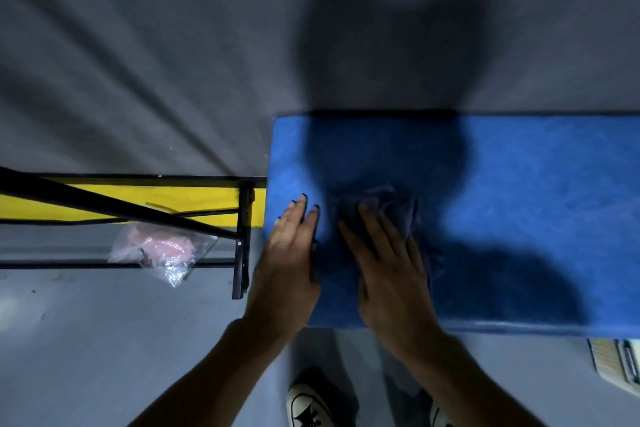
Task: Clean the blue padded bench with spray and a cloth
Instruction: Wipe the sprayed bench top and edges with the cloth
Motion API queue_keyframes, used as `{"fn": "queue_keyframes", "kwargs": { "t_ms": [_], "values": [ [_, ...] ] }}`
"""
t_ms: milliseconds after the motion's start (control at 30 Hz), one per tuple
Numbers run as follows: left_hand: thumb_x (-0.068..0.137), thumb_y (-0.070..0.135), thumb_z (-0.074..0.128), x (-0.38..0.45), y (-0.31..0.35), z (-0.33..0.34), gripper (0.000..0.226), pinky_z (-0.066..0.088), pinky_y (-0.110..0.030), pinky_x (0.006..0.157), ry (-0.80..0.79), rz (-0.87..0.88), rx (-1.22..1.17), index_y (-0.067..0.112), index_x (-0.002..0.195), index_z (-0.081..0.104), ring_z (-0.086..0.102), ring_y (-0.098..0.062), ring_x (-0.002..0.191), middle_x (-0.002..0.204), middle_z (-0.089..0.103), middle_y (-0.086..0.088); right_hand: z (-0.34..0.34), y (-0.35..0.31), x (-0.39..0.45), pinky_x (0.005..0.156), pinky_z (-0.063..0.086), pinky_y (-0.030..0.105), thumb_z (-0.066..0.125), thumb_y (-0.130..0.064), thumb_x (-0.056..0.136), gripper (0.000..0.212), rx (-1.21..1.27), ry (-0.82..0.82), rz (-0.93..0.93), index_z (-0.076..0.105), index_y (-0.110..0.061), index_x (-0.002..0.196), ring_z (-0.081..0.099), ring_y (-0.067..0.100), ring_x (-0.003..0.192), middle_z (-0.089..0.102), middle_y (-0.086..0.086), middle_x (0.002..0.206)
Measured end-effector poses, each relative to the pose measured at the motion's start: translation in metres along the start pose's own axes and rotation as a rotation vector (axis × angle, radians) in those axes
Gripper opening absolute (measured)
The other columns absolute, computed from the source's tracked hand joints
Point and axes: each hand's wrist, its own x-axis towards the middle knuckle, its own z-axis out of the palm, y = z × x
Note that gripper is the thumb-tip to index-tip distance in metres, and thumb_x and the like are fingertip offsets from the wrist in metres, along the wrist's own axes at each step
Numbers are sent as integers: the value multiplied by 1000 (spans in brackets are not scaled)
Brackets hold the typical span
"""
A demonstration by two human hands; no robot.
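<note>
The blue padded bench fills the middle right of the head view, its left end near the centre. A dark crumpled cloth lies on the pad near that end, in shadow. My right hand lies flat on the cloth with straight fingers, pressing it onto the pad. Just to its left, my left hand rests flat on the pad by the bench's left edge, fingers straight. No spray bottle is in view.
A black metal frame with a yellow panel stands left of the bench. A clear plastic bag with something pink lies on the grey floor under it. My shoes are below the bench's near edge. A pale object sits at lower right.
</note>
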Motion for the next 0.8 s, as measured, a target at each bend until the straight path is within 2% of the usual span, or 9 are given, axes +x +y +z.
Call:
{"fn": "queue_keyframes", "kwargs": {
  "t_ms": [100,167,233,400,467,567,667,733,800],
  "values": [
    [99,11,46,4,-16,-2,49,34,-55,120,73,41,65,4,147,50,33,-35,151,161,37,-20,10,-24,-43,116,32,52,50,-22,72,84,17,7,7,36,-34,155,23,23,154,16,-5,170],
    [95,3,54,5,-20,2,51,37,-57,118,77,41,98,4,146,52,35,-38,150,160,38,-22,20,-38,-65,114,32,51,51,-23,72,81,19,24,-8,43,-31,153,26,25,154,22,-3,169],
    [91,-4,57,4,-20,7,59,37,-54,118,34,20,101,6,149,49,31,-36,152,163,33,-20,28,-48,-76,109,35,51,51,-26,73,75,-26,28,11,50,-29,148,33,26,150,31,-1,165],
    [94,10,43,2,-17,7,62,33,-51,122,-23,-46,98,13,155,39,18,-28,157,168,22,-13,32,-55,-62,107,36,50,43,-22,79,67,-107,68,67,55,-29,145,43,28,145,42,2,159],
    [94,7,47,3,-15,7,65,29,-50,124,-48,-69,88,15,157,34,14,-26,158,169,18,-10,32,-54,-55,111,33,50,48,-21,75,75,-94,43,57,48,-30,150,40,28,147,35,3,163],
    [97,11,49,4,-11,4,64,27,-49,125,-65,-88,65,17,158,31,11,-24,158,170,16,-8,30,-52,-34,118,28,50,66,-22,68,98,-22,-63,89,30,-32,158,20,23,156,15,0,170],
    [100,11,48,6,-11,3,63,25,-44,127,-79,-103,55,20,159,28,8,-20,159,171,13,-4,29,-51,2,120,29,56,63,-30,80,86,22,-57,92,29,-31,158,14,23,157,10,2,171],
    [101,15,49,6,-9,2,63,23,-40,128,-77,-117,33,22,160,27,6,-15,159,171,12,-1,28,-49,26,121,26,57,61,-32,86,77,25,-32,71,32,-29,157,13,25,157,12,5,171],
    [100,17,41,6,-7,1,64,18,-35,129,-69,-132,-7,27,161,24,4,-10,158,171,12,4,28,-44,49,123,21,56,57,-30,92,73,22,-44,33,26,-29,158,6,24,158,4,4,171]
  ]
}}
